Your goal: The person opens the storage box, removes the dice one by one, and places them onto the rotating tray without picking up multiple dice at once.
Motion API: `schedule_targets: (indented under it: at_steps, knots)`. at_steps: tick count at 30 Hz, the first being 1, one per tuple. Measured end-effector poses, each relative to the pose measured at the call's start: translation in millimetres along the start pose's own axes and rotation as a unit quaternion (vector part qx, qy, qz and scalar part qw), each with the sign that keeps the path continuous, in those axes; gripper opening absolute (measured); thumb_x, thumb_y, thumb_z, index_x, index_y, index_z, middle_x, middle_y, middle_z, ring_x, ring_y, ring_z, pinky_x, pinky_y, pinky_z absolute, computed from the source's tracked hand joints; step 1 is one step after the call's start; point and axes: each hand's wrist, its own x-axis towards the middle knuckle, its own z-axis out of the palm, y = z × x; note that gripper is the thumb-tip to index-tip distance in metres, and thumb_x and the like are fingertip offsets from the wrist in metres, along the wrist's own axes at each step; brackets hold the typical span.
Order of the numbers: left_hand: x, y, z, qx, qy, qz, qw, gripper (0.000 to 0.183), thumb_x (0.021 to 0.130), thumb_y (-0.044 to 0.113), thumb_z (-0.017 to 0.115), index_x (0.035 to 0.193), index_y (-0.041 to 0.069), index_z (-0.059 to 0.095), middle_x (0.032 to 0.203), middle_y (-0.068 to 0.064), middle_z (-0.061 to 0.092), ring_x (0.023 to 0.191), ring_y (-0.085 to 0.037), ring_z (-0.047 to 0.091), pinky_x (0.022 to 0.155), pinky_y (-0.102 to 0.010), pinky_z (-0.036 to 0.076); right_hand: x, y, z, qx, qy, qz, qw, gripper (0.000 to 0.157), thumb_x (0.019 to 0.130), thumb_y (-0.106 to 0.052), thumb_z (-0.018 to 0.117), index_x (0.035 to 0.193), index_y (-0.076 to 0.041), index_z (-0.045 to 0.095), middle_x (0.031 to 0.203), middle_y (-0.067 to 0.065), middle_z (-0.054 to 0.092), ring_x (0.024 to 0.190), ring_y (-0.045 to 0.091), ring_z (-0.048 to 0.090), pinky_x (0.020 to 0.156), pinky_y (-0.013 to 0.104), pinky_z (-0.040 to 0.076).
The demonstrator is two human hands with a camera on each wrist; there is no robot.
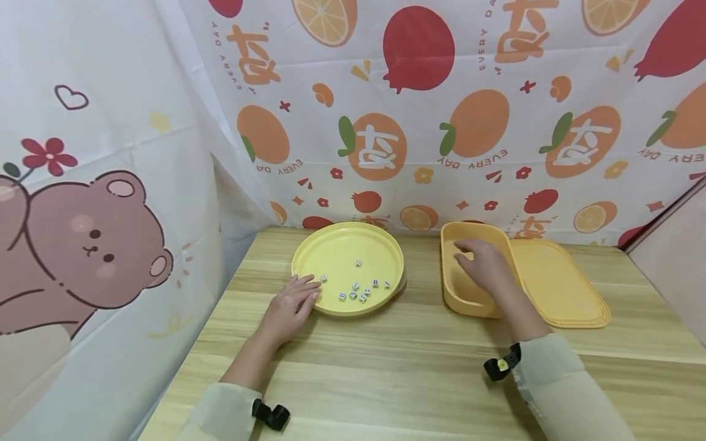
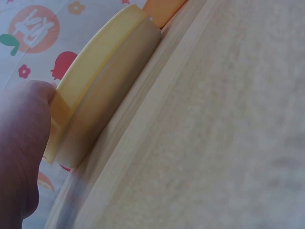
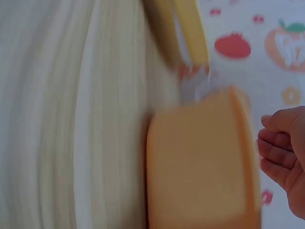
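A round yellow tray lies on the table with several small white dice in it, most of them towards its front. My left hand rests at the tray's left front rim, its fingers reaching over the edge close to one die. In the left wrist view the thumb side of that hand lies against the tray's rim. My right hand is over an orange rectangular box. Its fingers bend loosely, with the thumb apart and nothing seen between them.
A flat orange lid lies just right of the box. Behind the table hangs a fruit-print cloth, and a bear-print cloth hangs at the left. Bare wooden tabletop shows in front of the tray and box.
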Motion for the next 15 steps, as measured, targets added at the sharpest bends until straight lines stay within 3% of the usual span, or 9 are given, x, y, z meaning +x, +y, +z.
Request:
schedule_targets:
  at_steps: [7,11,15]
  knots:
    - [0.3,0.2,-1.1,0.000,0.000,-0.003,1.0000,0.024,0.098,0.015,0.060,0.112,0.001,0.073,0.122,-0.007,0.070,0.129,-0.027,0.056,0.121,-0.047,0.032,6.7,34.6,-6.9,-0.062,-0.077,0.035,0.994,0.032,0.092,-0.011,0.066,0.121,0.004,0.067,0.119,0.025,0.066,0.107,0.042,0.064,0.088,0.057,0.055]
    - [1.0,0.9,-1.4,-0.001,-0.004,-0.006,1.0000,0.024,0.099,0.016,0.059,0.113,0.001,0.073,0.123,-0.007,0.070,0.129,-0.027,0.056,0.121,-0.047,0.031,5.9,47.1,1.2,-0.080,-0.115,0.042,0.989,0.032,0.094,-0.011,0.064,0.122,0.006,0.066,0.121,0.027,0.065,0.115,0.044,0.059,0.097,0.058,0.051]
    - [1.2,1.2,-1.4,0.001,-0.010,-0.006,0.9999,0.025,0.099,0.017,0.059,0.114,0.002,0.072,0.124,-0.007,0.069,0.129,-0.027,0.056,0.121,-0.047,0.031,1.2,54.7,9.9,-0.075,-0.145,0.062,0.985,0.035,0.096,-0.012,0.061,0.127,0.005,0.062,0.122,0.025,0.065,0.114,0.042,0.061,0.097,0.057,0.052]
